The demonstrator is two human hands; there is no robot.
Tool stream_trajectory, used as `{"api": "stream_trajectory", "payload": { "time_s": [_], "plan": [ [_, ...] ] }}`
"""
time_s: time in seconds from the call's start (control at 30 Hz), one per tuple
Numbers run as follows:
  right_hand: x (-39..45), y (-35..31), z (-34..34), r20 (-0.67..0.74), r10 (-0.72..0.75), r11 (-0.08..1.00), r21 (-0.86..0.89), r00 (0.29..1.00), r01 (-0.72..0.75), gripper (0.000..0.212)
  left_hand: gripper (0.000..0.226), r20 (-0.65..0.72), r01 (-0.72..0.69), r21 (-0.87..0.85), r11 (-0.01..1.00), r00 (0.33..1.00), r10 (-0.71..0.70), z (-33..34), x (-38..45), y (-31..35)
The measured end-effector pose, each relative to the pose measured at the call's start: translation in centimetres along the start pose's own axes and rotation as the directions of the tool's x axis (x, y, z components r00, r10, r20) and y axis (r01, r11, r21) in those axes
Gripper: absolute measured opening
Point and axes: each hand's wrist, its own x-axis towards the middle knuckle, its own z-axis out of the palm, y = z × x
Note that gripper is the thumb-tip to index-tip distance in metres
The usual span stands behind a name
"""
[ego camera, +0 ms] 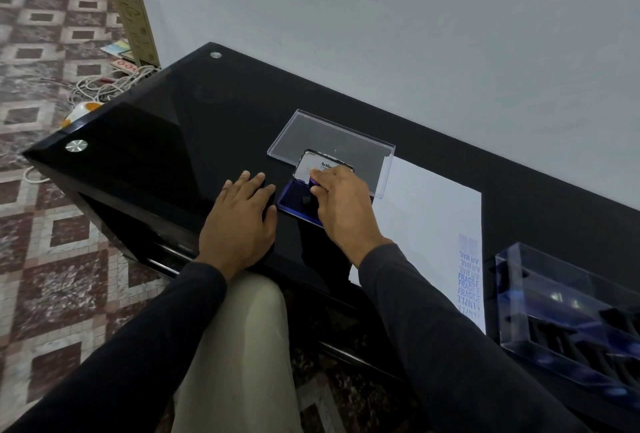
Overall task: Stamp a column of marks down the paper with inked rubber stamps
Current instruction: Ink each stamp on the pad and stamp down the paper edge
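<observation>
1. The right hand [341,200] is curled around a small dark rubber stamp [307,200] and holds it down on the blue ink pad [289,198]. The left hand [242,221] lies flat with fingers straight on the black glass table [156,141], just at the pad's 9 o'clock, fingertips near its edge.
2. Risk: the pad could slide or tip on the glossy table if the stamp is pressed off-centre, since the left hand appears to sit beside it, not on it (contact cannot be told).
3. Risk: over-inking would likely smear or blot the next mark; some marks at the column's far end already look dense and blurred.
4. Risk: the right sleeve [433,311] lies over the paper's near corner and could drag the sheet or rub the marks.
5. The paper [433,211] is a white sheet at 3 o'clock of the pad, partly under a clear plastic lid [329,141]. A blue stamped column [468,273] runs along its right edge, reading AIR MAIL, FRAGILE, SAMPLE.
6. A clear stamp case [561,315] lies at the paper's 4 o'clock.
</observation>
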Motion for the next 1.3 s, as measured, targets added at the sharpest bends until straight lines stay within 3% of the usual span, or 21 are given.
{"api": "stream_trajectory", "payload": {
  "time_s": [0.47,1.0,1.3],
  "plan": [
    [-0.6,0.4,0.4,-0.089,0.038,0.998,0.055,0.995,-0.034,0.029,0.048,0.003,-0.004,0.010,1.000,1.000,0.004,0.2,0.1,-0.1],
    [-0.7,0.3,0.1,-0.012,0.009,1.000,0.023,1.000,-0.009,0.028,0.048,0.000,0.004,0.002,1.000,1.000,-0.004,-0.1,0.1,0.1],
    [-1.4,0.7,-0.7,-0.103,0.027,0.995,0.094,0.994,-0.017,0.026,0.053,0.026,0.000,-0.049,0.999,1.000,0.002,-1.4,0.9,1.5]
  ]
}}
